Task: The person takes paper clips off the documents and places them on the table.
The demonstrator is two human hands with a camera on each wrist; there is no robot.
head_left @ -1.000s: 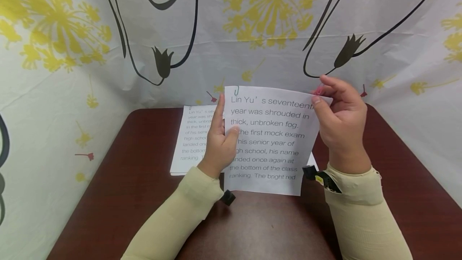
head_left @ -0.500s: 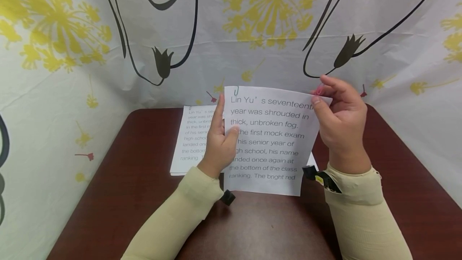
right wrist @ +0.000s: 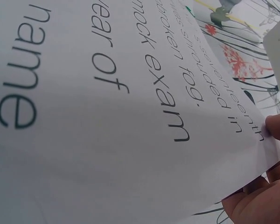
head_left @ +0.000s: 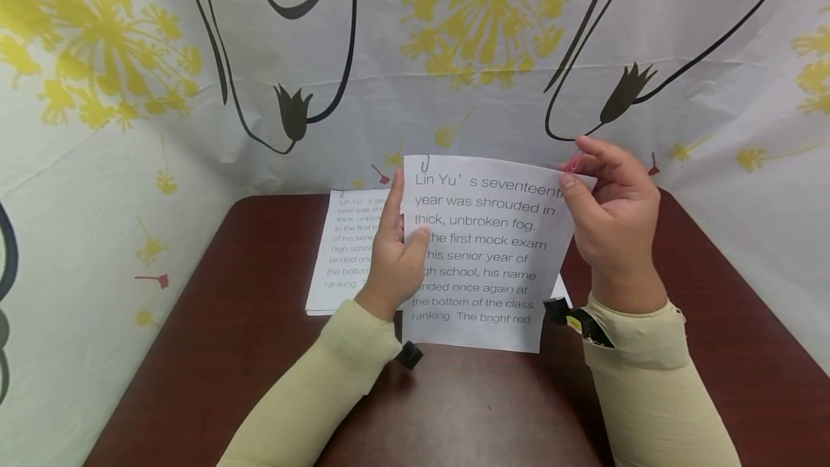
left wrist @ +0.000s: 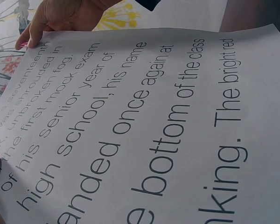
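Observation:
A printed white sheet of paper is held upright above the table, facing me. My left hand grips its left edge, thumb on the print and the other fingers behind. At the top right corner my right hand pinches the paper, thumb in front. A small pink paper clip sticks up there by the fingers, partly hidden. Near the top left corner sits a green paper clip. In the right wrist view the thumb presses the corner beside the last printed word.
Behind the held sheet, a stack of printed paper lies on the dark red-brown table, partly covered from view. A white cloth with yellow and black flower patterns hangs at the back and sides.

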